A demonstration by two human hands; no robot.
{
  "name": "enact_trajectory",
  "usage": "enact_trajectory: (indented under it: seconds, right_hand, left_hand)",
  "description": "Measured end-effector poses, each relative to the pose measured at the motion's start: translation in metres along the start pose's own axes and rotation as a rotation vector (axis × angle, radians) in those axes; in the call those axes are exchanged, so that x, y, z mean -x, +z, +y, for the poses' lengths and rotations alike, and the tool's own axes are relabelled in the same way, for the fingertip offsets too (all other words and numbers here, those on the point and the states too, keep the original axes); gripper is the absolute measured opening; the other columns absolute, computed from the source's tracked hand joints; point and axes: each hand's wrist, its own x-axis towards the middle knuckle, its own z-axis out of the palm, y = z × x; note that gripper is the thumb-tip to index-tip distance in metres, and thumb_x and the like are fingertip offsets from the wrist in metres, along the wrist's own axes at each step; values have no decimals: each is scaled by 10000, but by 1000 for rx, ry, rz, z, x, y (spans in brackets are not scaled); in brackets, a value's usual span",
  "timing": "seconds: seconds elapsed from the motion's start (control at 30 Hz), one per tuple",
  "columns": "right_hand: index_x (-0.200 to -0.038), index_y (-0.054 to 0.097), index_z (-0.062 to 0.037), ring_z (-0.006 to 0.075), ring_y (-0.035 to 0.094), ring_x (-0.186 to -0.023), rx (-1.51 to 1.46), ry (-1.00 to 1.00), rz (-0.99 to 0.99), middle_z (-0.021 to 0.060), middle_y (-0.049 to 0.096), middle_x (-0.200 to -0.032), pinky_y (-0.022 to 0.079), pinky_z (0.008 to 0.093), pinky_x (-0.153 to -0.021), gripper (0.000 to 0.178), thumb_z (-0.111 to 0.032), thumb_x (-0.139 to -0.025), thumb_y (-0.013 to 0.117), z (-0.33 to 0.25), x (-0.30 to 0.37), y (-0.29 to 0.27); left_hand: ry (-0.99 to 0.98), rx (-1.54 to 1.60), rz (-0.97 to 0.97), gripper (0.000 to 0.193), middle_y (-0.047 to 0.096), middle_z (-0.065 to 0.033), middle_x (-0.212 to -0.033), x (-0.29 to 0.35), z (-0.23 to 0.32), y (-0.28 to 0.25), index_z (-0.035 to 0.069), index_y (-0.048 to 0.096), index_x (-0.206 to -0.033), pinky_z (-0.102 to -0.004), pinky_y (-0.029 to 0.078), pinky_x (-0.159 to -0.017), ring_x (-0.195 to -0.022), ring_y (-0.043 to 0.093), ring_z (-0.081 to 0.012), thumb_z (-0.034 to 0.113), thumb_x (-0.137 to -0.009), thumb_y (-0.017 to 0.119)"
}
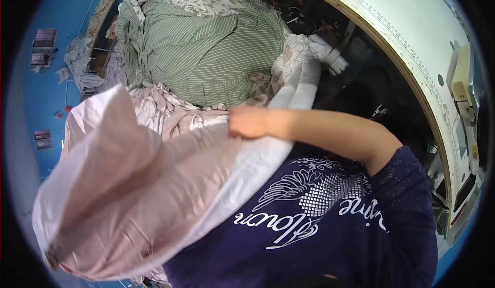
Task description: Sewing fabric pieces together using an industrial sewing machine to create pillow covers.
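A large pale pink cloth with a white band along one edge is held up in front of me and fills the lower left. My right hand is closed on a fold of this cloth near the middle of the picture, its forearm reaching in from the right. My left hand is hidden, apparently under or behind the cloth. My dark blue printed shirt shows at the lower right.
A heap of green striped fabric lies beyond the pink cloth, with pale floral pieces around it. A white work table with a curved wooden edge runs along the right. The floor is blue, with scraps on it.
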Motion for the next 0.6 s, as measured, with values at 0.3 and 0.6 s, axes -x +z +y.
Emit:
enact_trajectory:
  seconds: [0.3,0.6]
  right_hand:
    - [-1060,553,1,324,593,-914,-79,505,1009,210,600,-1027,477,342,-789,244,-118,-885,431,88,83,-178]
    - [-858,661,-23,174,553,-668,2,844,26,121,599,-717,464,307,-581,252,-254,-876,563,-160,106,-277]
  left_hand:
    - [4,285,-146,367,565,-172,-1094,38,26,81,27,488,-1138,-400,462,-861,-1003,560,-279,241,-840,478]
    - [94,545,-268,308,573,-168,-1049,52,77,163,20,519,-1071,-391,448,-864,-989,555,-285,206,-827,492]
